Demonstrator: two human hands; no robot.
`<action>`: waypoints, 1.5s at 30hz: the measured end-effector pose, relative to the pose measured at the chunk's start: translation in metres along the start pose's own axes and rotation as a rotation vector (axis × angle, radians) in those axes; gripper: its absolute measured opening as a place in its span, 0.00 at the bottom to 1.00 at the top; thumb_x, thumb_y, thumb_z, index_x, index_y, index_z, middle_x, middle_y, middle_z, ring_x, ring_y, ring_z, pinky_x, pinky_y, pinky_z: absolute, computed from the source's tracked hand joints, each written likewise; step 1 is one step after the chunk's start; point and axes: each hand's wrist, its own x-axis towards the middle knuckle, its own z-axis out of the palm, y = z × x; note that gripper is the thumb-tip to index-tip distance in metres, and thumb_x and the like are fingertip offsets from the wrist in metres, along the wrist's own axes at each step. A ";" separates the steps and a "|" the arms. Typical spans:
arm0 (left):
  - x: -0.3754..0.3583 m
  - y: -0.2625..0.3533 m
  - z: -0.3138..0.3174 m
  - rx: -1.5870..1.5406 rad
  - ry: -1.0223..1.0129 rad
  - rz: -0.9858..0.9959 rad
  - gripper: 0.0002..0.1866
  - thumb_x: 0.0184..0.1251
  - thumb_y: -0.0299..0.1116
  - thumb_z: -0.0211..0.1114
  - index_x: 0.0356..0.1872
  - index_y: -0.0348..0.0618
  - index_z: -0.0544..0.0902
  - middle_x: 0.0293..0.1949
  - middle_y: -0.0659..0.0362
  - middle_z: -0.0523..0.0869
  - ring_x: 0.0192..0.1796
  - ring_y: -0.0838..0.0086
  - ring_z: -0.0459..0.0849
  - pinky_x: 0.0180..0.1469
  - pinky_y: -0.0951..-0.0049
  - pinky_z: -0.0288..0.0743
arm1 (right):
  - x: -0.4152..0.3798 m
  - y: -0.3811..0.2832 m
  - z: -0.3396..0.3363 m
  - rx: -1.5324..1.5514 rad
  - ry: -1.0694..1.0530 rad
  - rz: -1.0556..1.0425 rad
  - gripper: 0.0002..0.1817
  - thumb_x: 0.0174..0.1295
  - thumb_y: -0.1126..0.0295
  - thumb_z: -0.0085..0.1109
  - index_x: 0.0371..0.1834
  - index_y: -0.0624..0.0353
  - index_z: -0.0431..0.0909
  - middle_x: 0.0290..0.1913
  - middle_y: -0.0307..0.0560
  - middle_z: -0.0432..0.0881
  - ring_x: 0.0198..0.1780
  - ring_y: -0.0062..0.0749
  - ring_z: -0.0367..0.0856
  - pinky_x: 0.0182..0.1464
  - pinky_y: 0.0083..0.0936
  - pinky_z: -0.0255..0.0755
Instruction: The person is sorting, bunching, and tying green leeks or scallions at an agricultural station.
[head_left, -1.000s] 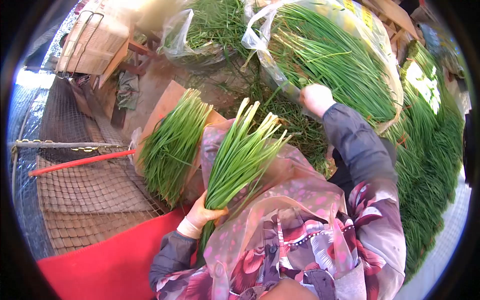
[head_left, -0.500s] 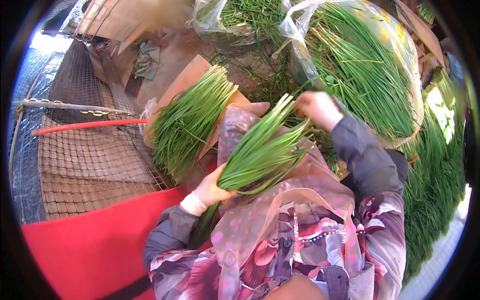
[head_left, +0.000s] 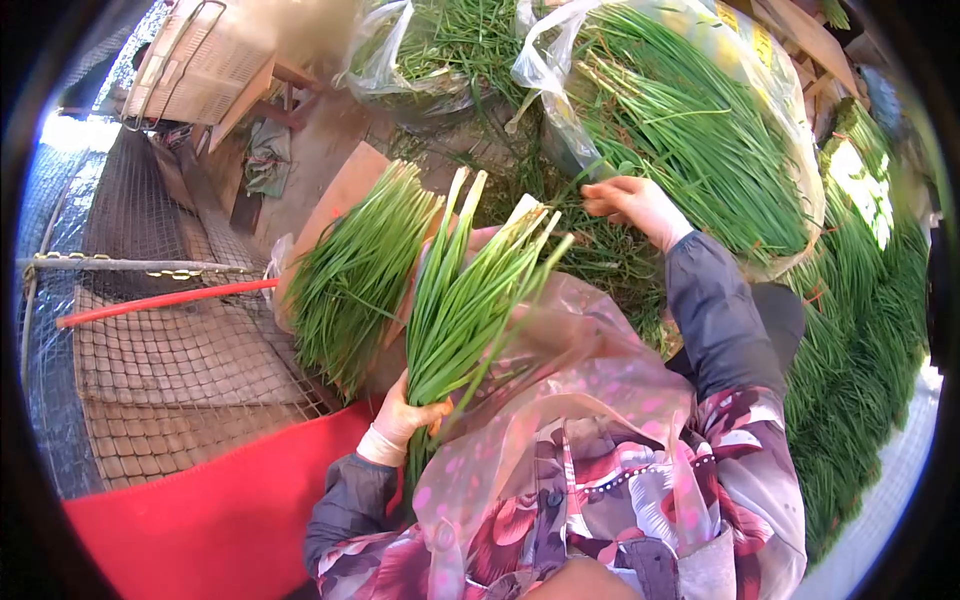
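Note:
My left hand (head_left: 412, 415) grips a thick bunch of green chives (head_left: 470, 290) near its lower end, the cut white tips pointing up and away. My right hand (head_left: 632, 205) reaches forward to the edge of a large clear plastic bag of chives (head_left: 700, 120), fingers pinched at loose stalks there; whether it holds any I cannot tell. A second bunch of chives (head_left: 350, 275) lies on a brown board (head_left: 345, 185) just left of the held bunch. A translucent pink-spotted apron (head_left: 570, 400) covers my lap.
Another bag of greens (head_left: 430, 50) stands at the back. A long heap of chives (head_left: 860, 330) runs down the right side. A red cloth (head_left: 200, 520) lies at lower left, beside wire mesh (head_left: 170, 360), a red rod (head_left: 160, 303) and a pale crate (head_left: 200, 60).
My left hand has swung the held bunch from a tilt to the right back to nearly upright. My right hand has moved off its tips, right to the bag's edge.

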 end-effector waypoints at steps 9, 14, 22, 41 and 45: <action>0.006 0.013 0.024 0.115 -0.034 -0.046 0.28 0.48 0.21 0.70 0.54 0.37 0.72 0.28 0.57 0.81 0.17 0.75 0.75 0.20 0.77 0.69 | -0.003 -0.002 0.073 -0.064 -0.414 -0.527 0.17 0.52 0.66 0.66 0.45 0.59 0.82 0.41 0.48 0.85 0.41 0.32 0.83 0.49 0.28 0.76; -0.004 0.007 0.015 -0.186 -0.059 -0.155 0.20 0.50 0.30 0.71 0.43 0.34 0.75 0.20 0.57 0.76 0.14 0.75 0.70 0.18 0.75 0.63 | 0.019 0.006 0.005 0.712 0.166 0.012 0.17 0.57 0.69 0.62 0.48 0.66 0.77 0.39 0.45 0.83 0.40 0.27 0.83 0.46 0.22 0.78; -0.006 0.011 0.024 -0.269 -0.203 -0.200 0.15 0.55 0.35 0.68 0.35 0.34 0.76 0.17 0.57 0.74 0.13 0.78 0.68 0.19 0.78 0.61 | 0.001 0.025 0.086 0.148 -0.619 -0.249 0.22 0.57 0.59 0.66 0.48 0.65 0.79 0.36 0.42 0.85 0.37 0.24 0.83 0.40 0.26 0.79; -0.009 0.000 0.011 0.067 0.045 -0.094 0.27 0.50 0.21 0.69 0.54 0.39 0.73 0.30 0.58 0.81 0.18 0.76 0.76 0.18 0.77 0.70 | 0.013 -0.005 -0.002 0.220 0.115 0.007 0.19 0.59 0.59 0.61 0.49 0.60 0.80 0.33 0.42 0.83 0.30 0.22 0.81 0.36 0.22 0.74; -0.003 -0.002 0.015 0.107 0.054 -0.065 0.29 0.51 0.22 0.69 0.57 0.39 0.71 0.34 0.60 0.82 0.20 0.76 0.77 0.19 0.77 0.70 | -0.008 -0.017 0.050 -0.348 -0.182 -0.260 0.23 0.59 0.63 0.62 0.57 0.61 0.77 0.40 0.47 0.85 0.45 0.26 0.82 0.52 0.27 0.74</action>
